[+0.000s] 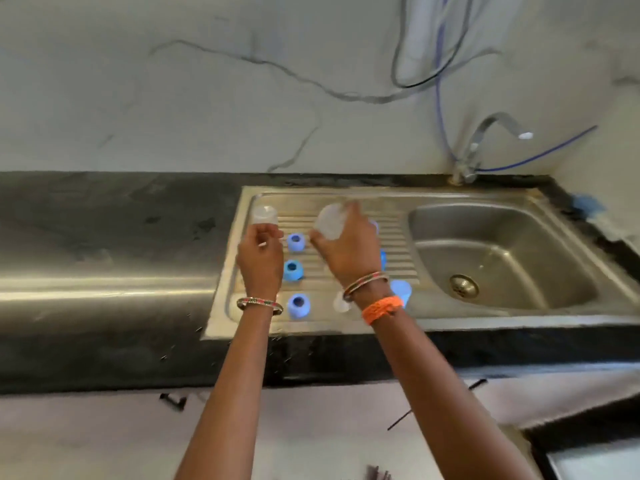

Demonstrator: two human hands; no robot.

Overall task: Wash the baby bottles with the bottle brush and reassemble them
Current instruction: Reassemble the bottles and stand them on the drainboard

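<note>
Both hands are over the steel draining board (346, 199) beside the sink bowl (502, 258), set in the dark worktop (104, 237). The right hand (349, 251) grips a clear bottle (330, 221), tilted, its mouth facing us. The left hand (259, 258) hovers just below a second clear bottle (265, 214) standing at the board's far left corner (fingers curled; whether they hold anything, I cannot tell). Three blue collars (296, 242) stand in a column between the wrists. The tap (485, 140) sits behind.

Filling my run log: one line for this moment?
left hand: curled, contents unclear | right hand: holds clear cap | three blue rings on drainboard
</note>
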